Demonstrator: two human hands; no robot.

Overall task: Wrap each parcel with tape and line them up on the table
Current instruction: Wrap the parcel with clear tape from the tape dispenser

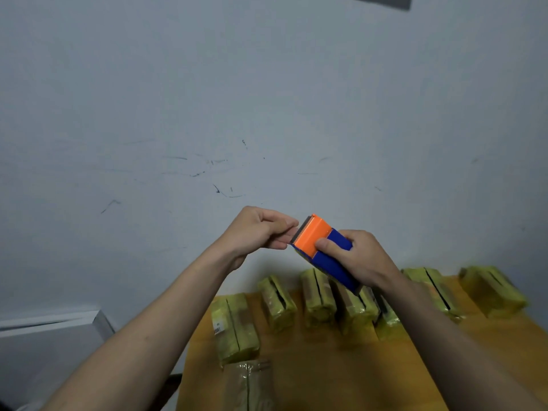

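My right hand [360, 258] grips an orange and blue tape dispenser [321, 247], held up in the air above the table. At the dispenser's toothed front edge my left hand [261, 229] pinches with thumb and fingers; the tape end itself is too small to make out. Below, several yellow-green wrapped parcels [318, 298] stand side by side in a row along the back of the orange table [326, 375]. One brownish taped parcel [249, 387] lies nearer me at the table's front left.
A pale wall [267, 114] with dark scuff marks rises straight behind the table. A white ledge or board [53, 321] sits low on the left. My right forearm crosses over part of the parcel row.
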